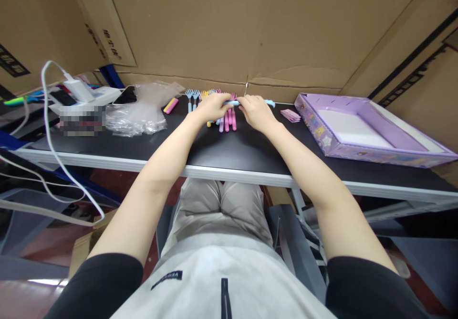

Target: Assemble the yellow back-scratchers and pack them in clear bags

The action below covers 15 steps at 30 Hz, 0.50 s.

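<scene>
A light blue plastic fork [234, 102] lies crosswise between my hands, its curved end showing to the right. My left hand [213, 106] is closed on the left end of it. Fingers of my right hand [255, 111] are closed around it nearer the curved end. Just below and behind them, a row of small plastic forks [229, 118] in pink, purple, yellow and blue lies on the black table. My left hand covers part of this row. Blue forks [192, 100] stick out to its left.
A purple open box [322, 143] stands at the right, with pink pieces [290, 115] beside it. To the left are a yellow-and-pink piece [171, 105], clear plastic bags [143, 111] and a white charger with cable [79, 90]. Cardboard walls [229, 27] close off the back.
</scene>
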### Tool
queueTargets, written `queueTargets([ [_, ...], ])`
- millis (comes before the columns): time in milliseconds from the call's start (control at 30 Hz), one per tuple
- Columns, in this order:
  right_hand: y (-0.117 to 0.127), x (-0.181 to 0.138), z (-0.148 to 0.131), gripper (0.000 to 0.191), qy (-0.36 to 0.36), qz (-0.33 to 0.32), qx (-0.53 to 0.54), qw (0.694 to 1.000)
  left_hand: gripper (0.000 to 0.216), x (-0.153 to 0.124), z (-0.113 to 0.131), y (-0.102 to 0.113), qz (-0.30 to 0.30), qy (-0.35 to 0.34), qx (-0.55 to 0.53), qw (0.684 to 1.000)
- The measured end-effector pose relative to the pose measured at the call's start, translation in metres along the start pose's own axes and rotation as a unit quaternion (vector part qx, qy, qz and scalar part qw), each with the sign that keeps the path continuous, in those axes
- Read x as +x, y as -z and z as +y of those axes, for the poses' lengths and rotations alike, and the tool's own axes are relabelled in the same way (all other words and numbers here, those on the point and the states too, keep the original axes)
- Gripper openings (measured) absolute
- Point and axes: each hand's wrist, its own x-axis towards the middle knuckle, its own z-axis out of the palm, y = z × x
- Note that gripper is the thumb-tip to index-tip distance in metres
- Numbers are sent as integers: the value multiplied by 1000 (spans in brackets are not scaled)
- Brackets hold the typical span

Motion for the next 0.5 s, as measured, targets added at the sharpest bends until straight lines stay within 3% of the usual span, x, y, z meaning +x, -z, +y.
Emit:
queueTargets([
  [133,-1,1,2,44,-7,-50,2,999,21,-2,2,3,13,-34,-16,999],
  [367,-1,5,8,40,4,-40,9,999,16,-1,6,6,26,-19,-22,999],
  [500,0,6,9,41,19,-42,-1,999,21,-1,9,8,2,-7,-65,998],
])
